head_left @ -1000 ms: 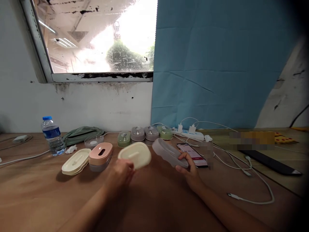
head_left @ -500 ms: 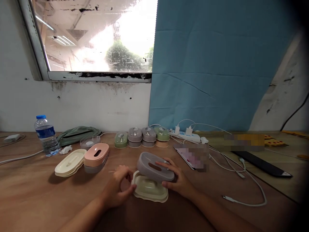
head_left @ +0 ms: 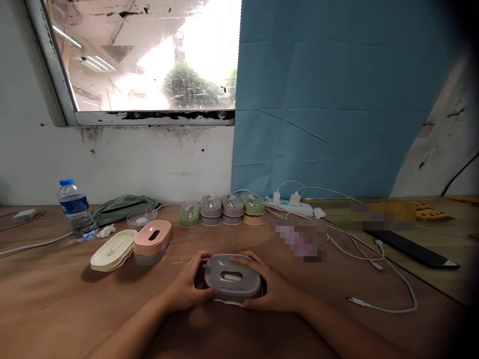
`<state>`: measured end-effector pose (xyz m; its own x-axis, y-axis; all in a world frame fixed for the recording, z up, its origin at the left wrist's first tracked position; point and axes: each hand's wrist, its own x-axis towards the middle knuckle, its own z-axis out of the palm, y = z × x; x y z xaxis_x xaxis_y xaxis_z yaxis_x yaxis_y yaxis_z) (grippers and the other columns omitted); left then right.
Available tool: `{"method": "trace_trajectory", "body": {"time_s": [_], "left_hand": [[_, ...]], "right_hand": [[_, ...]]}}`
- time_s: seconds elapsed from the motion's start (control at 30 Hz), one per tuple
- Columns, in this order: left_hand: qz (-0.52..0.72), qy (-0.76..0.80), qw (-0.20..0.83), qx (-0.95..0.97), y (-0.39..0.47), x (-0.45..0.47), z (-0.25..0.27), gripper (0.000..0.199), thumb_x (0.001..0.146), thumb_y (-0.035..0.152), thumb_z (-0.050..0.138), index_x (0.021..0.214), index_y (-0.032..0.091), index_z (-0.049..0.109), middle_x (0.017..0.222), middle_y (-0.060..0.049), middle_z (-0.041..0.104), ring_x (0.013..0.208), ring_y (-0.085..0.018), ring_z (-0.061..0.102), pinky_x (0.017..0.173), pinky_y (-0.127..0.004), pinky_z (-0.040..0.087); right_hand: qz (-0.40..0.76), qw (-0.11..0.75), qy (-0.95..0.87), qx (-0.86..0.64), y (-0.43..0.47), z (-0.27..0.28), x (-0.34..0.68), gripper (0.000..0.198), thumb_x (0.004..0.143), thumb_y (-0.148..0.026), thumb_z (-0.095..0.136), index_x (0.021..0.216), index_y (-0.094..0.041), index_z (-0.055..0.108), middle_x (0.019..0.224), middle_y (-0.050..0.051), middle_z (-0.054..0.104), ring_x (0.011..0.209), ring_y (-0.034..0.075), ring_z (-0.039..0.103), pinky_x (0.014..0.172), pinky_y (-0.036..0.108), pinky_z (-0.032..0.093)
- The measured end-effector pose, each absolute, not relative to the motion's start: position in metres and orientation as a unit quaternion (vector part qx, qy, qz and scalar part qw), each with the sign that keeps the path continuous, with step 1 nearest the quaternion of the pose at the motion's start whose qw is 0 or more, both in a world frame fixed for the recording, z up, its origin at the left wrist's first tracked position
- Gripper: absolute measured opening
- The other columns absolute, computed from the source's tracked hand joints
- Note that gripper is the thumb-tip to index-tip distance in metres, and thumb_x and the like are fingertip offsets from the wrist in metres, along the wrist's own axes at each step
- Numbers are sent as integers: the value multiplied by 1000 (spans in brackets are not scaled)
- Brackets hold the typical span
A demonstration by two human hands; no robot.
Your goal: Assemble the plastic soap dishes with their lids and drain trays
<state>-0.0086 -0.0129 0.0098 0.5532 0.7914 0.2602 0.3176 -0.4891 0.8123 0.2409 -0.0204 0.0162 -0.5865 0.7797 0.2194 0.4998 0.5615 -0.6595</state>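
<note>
While the left hand [head_left: 189, 286] clasps one end of a gray box [head_left: 216, 270], the right hand [head_left: 276, 286] grasps the other, and I can see a cream lid [head_left: 229, 302] peeking out beneath it on the table [head_left: 112, 314], front and center. Off to the left, a pink box [head_left: 147, 235] stands beside stacked cream lids [head_left: 112, 250].

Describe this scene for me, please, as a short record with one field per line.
Left hand: grips the left end of the grey box
Right hand: grips the box's right end
Box top: slotted
Under the box: cream piece, edge showing at the near side
Left side: pink-topped box, stacked cream pieces, bottle, green pouch
Back row: green and grey boxes
Right side: power strip, white cables
</note>
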Motion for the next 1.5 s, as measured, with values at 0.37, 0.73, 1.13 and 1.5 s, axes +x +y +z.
{"method": "trace_trajectory", "body": {"time_s": [0.37, 0.73, 1.13, 1.5], "left_hand": [[278, 375, 349, 813, -14, -8, 11, 61, 65, 38, 65, 117, 21, 38, 118, -10, 47, 108, -24, 44, 92, -37, 36], [427, 480, 22, 766, 10, -44, 36, 16, 79, 27, 43, 92, 19, 50, 104, -8, 54, 102, -21, 48, 91, -36, 36], [298, 666, 2, 684, 110, -179, 71, 43, 64, -4, 39, 98, 16, 55, 83, 2, 63, 83, -18, 57, 70, -22, 40], [158, 629, 51, 759, 117, -192, 66, 38, 66, 2, 42, 98, 15, 57, 76, 3, 64, 72, -13, 56, 66, -17, 37]], "right_hand": [[285, 169, -843, -422, -19, 13, 252, 100, 53, -47, 71, 135, -27, 18, 138, 8, 25, 126, 30, 22, 101, 45, 22], [288, 180, -840, -424, -22, 19, 250, 98, 53, -46, 71, 135, -25, 21, 138, 8, 26, 126, 30, 23, 102, 44, 22], [283, 176, -843, -422, -21, 18, 249, 100, 52, -47, 72, 134, -22, 22, 137, 9, 29, 124, 29, 25, 102, 42, 22], [288, 169, -840, -428, -23, 26, 246, 98, 52, -48, 71, 134, -21, 23, 136, 9, 29, 124, 30, 25, 102, 42, 23]]}}
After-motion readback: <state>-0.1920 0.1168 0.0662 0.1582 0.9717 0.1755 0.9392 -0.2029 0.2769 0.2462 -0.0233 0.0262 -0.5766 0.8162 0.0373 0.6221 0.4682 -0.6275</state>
